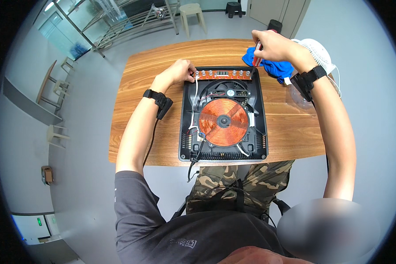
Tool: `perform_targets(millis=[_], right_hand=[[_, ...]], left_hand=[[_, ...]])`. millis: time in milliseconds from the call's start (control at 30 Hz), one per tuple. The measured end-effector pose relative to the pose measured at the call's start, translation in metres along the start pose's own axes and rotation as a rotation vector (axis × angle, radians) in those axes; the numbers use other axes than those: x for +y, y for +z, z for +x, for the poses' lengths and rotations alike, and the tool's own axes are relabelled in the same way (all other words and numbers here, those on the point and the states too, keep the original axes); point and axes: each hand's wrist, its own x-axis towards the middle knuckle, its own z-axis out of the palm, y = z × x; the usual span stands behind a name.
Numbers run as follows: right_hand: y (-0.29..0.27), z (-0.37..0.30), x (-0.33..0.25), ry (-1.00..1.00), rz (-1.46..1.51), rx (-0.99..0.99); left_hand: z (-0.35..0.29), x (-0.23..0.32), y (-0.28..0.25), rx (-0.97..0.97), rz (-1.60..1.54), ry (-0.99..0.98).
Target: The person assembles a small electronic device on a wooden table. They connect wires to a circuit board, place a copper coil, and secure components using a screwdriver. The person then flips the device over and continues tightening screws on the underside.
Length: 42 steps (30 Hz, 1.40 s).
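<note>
An opened induction cooker (185,127) lies on the wooden table, its black lower casing exposing a round copper coil (222,134). A fan (213,88) sits behind the coil. Along the casing's far edge runs an orange control board (213,77) with round buttons and a small display. My left hand (178,72) is closed, its thumb and fingers gripping the cooker's far left corner beside the board. In my right hand (273,46) is a red-handled screwdriver (258,55), its shaft pointing down at the board's right end. Whether the tip touches a screw is too small to tell.
A blue cloth (275,69) lies right of the cooker, near a clear plastic container (300,97) and a white fan (314,50). The cooker's black power cord (192,163) hangs over the near table edge. A stool (192,13) and metal rack (136,24) stand beyond.
</note>
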Motion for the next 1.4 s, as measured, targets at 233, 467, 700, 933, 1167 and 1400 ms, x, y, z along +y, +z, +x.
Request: perform_targets(millis=[233, 467, 700, 933, 1167, 1400], right_hand=[[-0.007, 0.0, 0.005, 0.059, 0.129, -0.152], [-0.014, 0.0, -0.018, 0.19, -0.097, -0.175], [-0.018, 0.004, -0.028, 0.251, -0.173, -0.134], [-0.005, 0.012, -0.003, 0.116, -0.088, -0.148], [-0.021, 0.001, -0.039, 0.22, -0.346, -0.14], [-0.012, -0.001, -0.009, 0.171, -0.05, -0.157]], left_hand=[[0.005, 0.006, -0.001, -0.043, -0.031, -0.008], [0.005, 0.013, -0.006, -0.087, -0.024, -0.068], [0.001, 0.002, 0.0, 0.004, -0.11, -0.029], [0.006, 0.007, 0.0, -0.02, -0.086, -0.019], [-0.001, 0.0, 0.001, 0.0, -0.047, -0.022], [0.003, 0.0, 0.002, -0.004, -0.06, -0.023]])
